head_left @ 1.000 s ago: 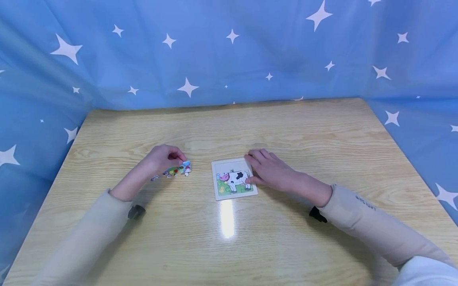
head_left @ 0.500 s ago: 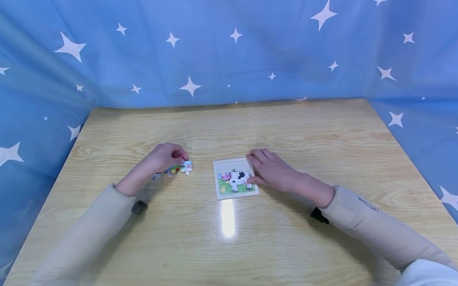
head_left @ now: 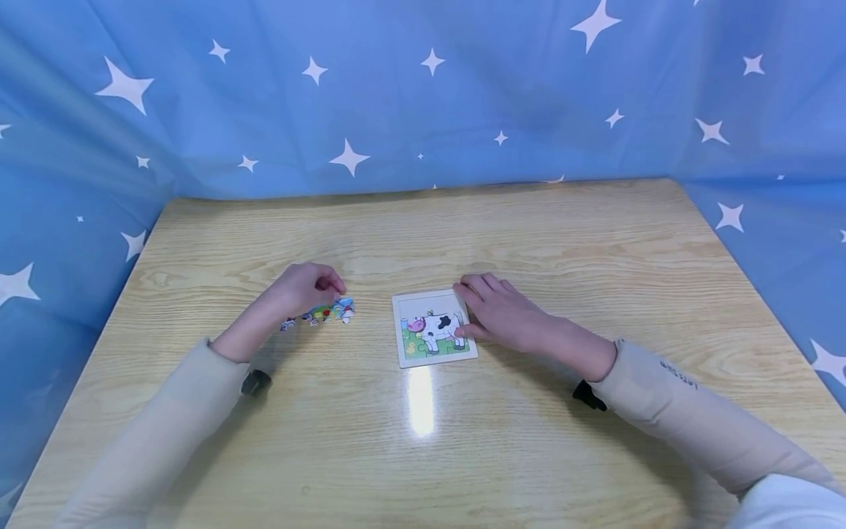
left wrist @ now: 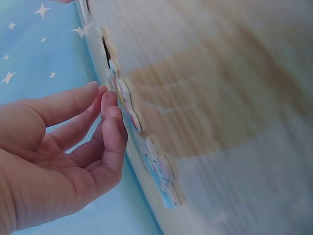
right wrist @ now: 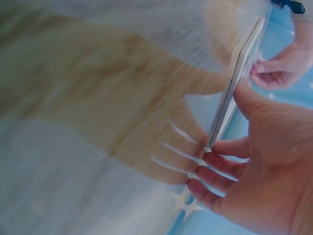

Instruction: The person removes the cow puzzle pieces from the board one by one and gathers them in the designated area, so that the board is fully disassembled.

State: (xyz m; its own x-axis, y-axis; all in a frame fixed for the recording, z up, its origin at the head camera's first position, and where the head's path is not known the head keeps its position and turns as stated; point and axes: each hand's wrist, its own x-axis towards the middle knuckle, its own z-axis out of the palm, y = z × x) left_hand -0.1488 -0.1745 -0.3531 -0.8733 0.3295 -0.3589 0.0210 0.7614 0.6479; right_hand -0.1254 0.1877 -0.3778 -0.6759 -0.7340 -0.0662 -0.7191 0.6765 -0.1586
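Observation:
My left hand point(head_left: 307, 288) is bent over several loose jigsaw pieces point(head_left: 345, 311), lying in a short row left of the puzzle board. In the left wrist view its fingertips are right at the jigsaw pieces point(left wrist: 161, 169), with no piece visible between thumb and fingers. A square puzzle board point(head_left: 398, 334) with a pale rim lies at the middle; its cow picture is assembled low down, and its upper part shows pale. Against the board's right side rests my right hand point(head_left: 499, 312). Its thumb touches the edge of the puzzle board point(right wrist: 231, 95), fingers spread at the corner.
The wooden table point(head_left: 562, 242) runs back to a blue curtain point(head_left: 423, 103) with white stars, which also hangs along both sides. Light glares off the tabletop just in front of the board. A dark device sits under each wrist.
The left hand has shifted slightly over the pieces, and the rightmost piece has moved a little. The right hand and the board keep their places; the view itself drifts slightly.

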